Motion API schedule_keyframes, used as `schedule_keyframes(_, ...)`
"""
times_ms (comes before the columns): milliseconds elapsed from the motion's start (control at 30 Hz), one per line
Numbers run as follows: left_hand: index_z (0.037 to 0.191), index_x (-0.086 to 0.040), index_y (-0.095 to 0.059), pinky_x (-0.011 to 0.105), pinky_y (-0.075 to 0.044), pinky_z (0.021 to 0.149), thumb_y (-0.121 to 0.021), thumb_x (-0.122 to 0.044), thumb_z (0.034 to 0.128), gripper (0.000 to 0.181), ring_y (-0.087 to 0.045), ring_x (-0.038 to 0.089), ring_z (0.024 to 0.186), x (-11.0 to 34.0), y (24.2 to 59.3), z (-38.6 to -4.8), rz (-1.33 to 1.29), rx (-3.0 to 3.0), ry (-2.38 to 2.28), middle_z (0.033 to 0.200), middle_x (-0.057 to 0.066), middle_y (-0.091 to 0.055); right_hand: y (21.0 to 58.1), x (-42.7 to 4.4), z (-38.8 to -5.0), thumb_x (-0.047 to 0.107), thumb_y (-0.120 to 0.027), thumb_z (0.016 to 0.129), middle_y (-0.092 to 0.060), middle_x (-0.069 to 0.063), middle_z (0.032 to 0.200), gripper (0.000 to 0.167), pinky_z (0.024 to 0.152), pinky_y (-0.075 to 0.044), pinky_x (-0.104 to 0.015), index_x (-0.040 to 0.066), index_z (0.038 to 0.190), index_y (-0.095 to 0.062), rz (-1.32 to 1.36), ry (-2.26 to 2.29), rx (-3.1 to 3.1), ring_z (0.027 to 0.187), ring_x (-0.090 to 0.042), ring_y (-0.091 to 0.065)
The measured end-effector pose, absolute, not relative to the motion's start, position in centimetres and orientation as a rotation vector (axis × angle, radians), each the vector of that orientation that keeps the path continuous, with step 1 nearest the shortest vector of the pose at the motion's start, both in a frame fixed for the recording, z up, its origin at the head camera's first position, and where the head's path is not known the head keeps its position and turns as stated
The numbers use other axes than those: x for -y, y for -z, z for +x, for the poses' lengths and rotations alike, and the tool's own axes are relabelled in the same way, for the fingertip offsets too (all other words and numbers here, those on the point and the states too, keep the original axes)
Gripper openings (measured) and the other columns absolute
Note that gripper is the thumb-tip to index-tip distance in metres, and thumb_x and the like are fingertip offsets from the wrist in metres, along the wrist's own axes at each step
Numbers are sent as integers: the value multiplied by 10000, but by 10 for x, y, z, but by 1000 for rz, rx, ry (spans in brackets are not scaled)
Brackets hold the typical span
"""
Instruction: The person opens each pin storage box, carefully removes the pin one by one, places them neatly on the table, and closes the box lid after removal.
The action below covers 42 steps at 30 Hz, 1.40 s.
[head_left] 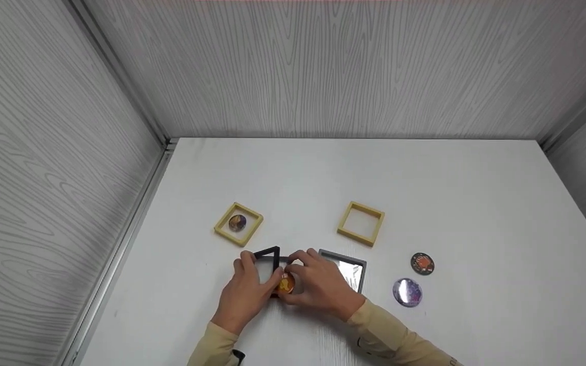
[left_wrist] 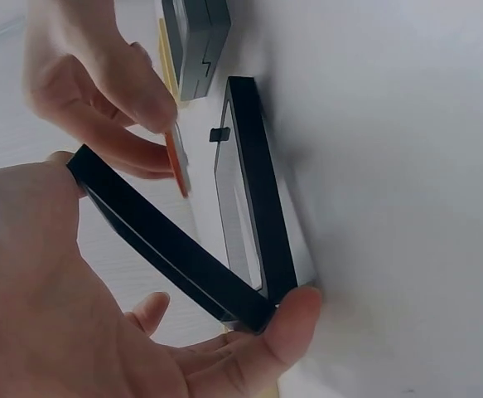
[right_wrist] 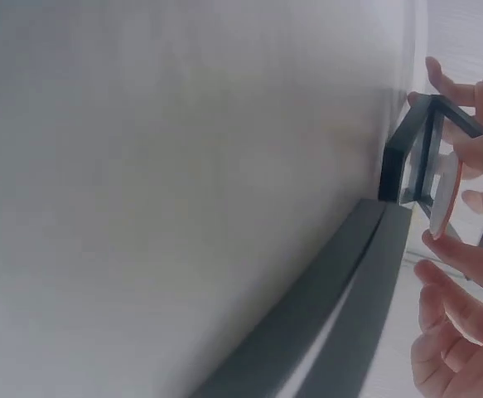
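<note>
Tan sleeves [head_left: 212,345] nearest, black frame [head_left: 276,257] ajar

Farthest left, 1 yellow frame [head_left: 229,238] rings a small dark disc [head_left: 237,222]. Next, the left hand [head_left: 246,296] grips the hinged black frame between thumb and fingers, 1 half raised. Just beside that half, an orange disc [head_left: 286,283] is pinched by the right hand [head_left: 321,284]. Then come a gray frame [head_left: 344,256], a 2nd yellow frame [head_left: 355,238], a purple disc [head_left: 407,292] and a patterned disc [head_left: 422,264].
</note>
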<state>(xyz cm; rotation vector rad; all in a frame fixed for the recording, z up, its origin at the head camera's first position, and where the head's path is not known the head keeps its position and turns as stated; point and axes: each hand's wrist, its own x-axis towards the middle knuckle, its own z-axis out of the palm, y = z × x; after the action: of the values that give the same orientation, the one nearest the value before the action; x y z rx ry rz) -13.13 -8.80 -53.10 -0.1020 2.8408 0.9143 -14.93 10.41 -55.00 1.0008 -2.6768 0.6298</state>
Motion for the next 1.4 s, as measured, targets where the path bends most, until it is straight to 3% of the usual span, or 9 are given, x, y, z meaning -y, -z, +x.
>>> schedule_keyframes(167, 1229, -28, -356, 401, -497, 585, -616, -578, 915, 685, -555, 243, 713, 85, 533, -133, -90, -2887, -845, 1047, 178, -456, 544, -114, -145, 542, -744, 801, -625, 36, 1110, 455, 786, -486, -322, 159, 1046, -757, 979, -627, 2661, 897, -156, -501)
schedule_keyframes(633, 1214, 42, -389, 354, -437, 433, -659, -522, 900, 699, -491, 223, 612, 77, 539, -131, -20, -3073, -737, 904, 173, -442, 528, -161, -131, 515, -797, 774, -634, 49, 1092, 434, 768, -456, -344, 161, 1022, -755, 834, -729, 2610, 930, -146, -497)
schedule_keyframes(767, 1190, 36, -387, 331, -419, 418, -663, -515, 898, 682, -473, 215, 610, 75, 542, -130, -6, -3084, -729, 899, 173, -439, 525, -187, -123, 501, -808, 772, -629, 56, 1085, 443, 797, -457, -340, 156, 1046, -757, 743, -758, 2620, 953, -125, -495)
schedule_keyframes(1033, 1218, 55, -397, 342, -433, 419, -673, -526, 885, 724, -492, 242, 649, 74, 547, -131, 10, -3154, -670, 924, 195, -451, 525, -250, -112, 448, -861, 726, -643, 49, 1029, 407, 739, -431, -346, 170, 1006, -764, 516, -717, 2620, 903, -135, -494)
schedule_keyframes(1400, 1194, 70, -432, 335, -423, 397, -718, -531, 848, 751, -509, 287, 689, 69, 553, -128, 46, -3272, -578, 951, 224, -478, 548, -332, -79, 365, -907, 691, -670, 34, 995, 430, 716, -455, -419, 130, 1022, -764, 134, -661, 2719, 893, -162, -502)
